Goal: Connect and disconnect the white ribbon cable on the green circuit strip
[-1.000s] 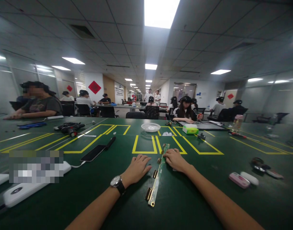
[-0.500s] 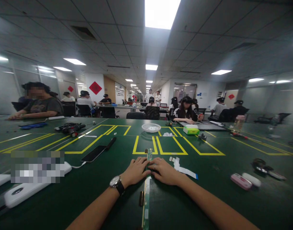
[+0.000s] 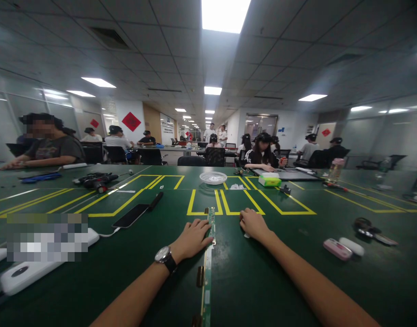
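A long, narrow green circuit board [image 3: 207, 272] with brown flex tabs along its left edge lies lengthwise before me. My left hand [image 3: 192, 238] rests at its far part, fingers bent and fingertips and thumb holding the board's left side. Away to the right, my right hand [image 3: 254, 225] is down on the table, its fingers curled closed at the end of a white ribbon cable [image 3: 246, 235]. Only a small white piece of that cable shows; hand and forearm cover the rest. The exact grip of the fingertips is hidden.
A phone [image 3: 132, 215] on a white cable lies left, near a white power strip [image 3: 47, 261]. Ahead stand a clear plastic dish [image 3: 213, 178] and a green tissue pack [image 3: 270, 180]. A pink case [image 3: 337, 249] sits right. People sit at tables beyond.
My right hand has left the circuit board and moved right, onto the ribbon cable, which it now mostly covers. My left hand stays on the board. The view has shifted slightly.
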Available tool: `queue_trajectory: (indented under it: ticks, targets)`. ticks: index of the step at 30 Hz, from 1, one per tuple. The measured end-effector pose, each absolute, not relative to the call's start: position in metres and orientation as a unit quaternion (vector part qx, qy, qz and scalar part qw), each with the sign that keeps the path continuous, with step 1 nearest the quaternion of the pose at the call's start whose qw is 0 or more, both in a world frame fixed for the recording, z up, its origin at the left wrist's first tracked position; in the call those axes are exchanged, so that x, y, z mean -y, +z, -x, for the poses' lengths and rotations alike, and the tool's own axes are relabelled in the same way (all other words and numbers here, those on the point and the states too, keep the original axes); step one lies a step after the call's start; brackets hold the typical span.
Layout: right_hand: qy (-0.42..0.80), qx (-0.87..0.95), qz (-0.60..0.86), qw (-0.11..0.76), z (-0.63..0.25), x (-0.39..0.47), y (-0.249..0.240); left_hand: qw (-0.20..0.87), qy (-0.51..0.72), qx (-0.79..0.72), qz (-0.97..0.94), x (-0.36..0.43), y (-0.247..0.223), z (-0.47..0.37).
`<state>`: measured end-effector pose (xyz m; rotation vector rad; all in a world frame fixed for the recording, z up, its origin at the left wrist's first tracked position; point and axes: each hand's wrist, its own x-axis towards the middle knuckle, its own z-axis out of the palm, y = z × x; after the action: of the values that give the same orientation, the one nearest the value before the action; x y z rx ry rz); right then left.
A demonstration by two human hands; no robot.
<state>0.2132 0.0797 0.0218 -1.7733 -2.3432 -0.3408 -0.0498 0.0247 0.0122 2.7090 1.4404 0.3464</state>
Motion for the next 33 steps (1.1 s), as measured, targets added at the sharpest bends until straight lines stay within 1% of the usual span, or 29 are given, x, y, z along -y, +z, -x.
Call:
queue_trajectory:
  ticks: [3, 6, 14, 17, 22, 26, 29, 33]
  targets:
    - [-0.106, 0.787, 0.600, 0.100, -0.223, -0.085, 0.020, 0.021, 0.113, -0.465, -0.878, -0.026, 0.011, 0.050]
    - [-0.075, 0.805, 0.573, 0.130, -0.226, -0.089, 0.018, 0.014, 0.115, -0.468, -0.876, -0.027, 0.009, 0.051]
    - [0.058, 0.896, 0.379, 0.223, -0.190, -0.071, 0.011, -0.004, 0.118, -0.476, -0.872, -0.027, 0.007, 0.050]
    - [0.091, 0.905, 0.337, 0.244, -0.176, -0.063, 0.009, -0.004, 0.119, -0.476, -0.871, -0.027, 0.007, 0.050]
    - [0.100, 0.891, 0.346, 0.277, -0.172, -0.068, 0.000, -0.016, 0.128, -0.476, -0.870, -0.026, 0.007, 0.046]
    - [0.058, 0.865, 0.399, 0.298, -0.173, -0.074, -0.005, -0.011, 0.127, -0.477, -0.870, -0.024, 0.007, 0.042]
    - [0.036, 0.861, 0.426, 0.275, -0.172, -0.073, -0.003, 0.001, 0.125, -0.478, -0.869, -0.024, 0.007, 0.042]
    - [0.033, 0.870, 0.426, 0.245, -0.171, -0.070, 0.001, 0.001, 0.131, -0.477, -0.869, -0.025, 0.007, 0.041]
